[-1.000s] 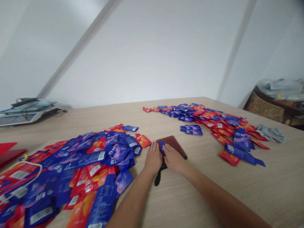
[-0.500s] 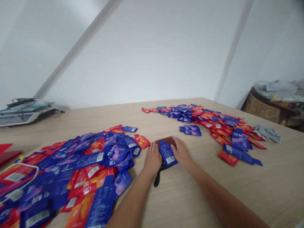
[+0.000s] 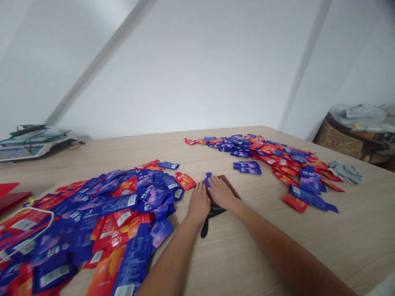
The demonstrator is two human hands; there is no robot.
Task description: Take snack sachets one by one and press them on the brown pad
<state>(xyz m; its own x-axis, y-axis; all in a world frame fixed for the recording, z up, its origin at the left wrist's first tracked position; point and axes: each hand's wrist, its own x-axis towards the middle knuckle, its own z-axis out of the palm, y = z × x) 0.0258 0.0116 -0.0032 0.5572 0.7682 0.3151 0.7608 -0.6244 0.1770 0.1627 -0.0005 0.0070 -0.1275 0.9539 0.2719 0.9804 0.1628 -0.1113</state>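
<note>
Flat on a small brown pad [image 3: 231, 181] lies a blue sachet [image 3: 208, 176], of which only the top end shows beyond my fingers. My right hand [image 3: 220, 193] rests across that sachet with its fingers stretched out, covering most of it. My left hand [image 3: 198, 203] lies at the pad's left side, fingers extended and pointing away from me; its tips are close to the sachet. A black rounded tab [image 3: 204, 229] sticks out from under the near side of the pad, between my wrists.
A big heap of blue and red sachets [image 3: 123, 201] spreads over the left side of the wooden table [image 3: 240, 255]. Another heap [image 3: 265, 150] lies far right, with grey gloves [image 3: 345, 170] beside it. Two blue sachets [image 3: 247, 167] lie beyond my right hand. A scale [image 3: 27, 148] stands back left.
My right hand has moved left from the sachet's right edge onto its face, now hiding most of it. My left hand has stayed nearly in place.
</note>
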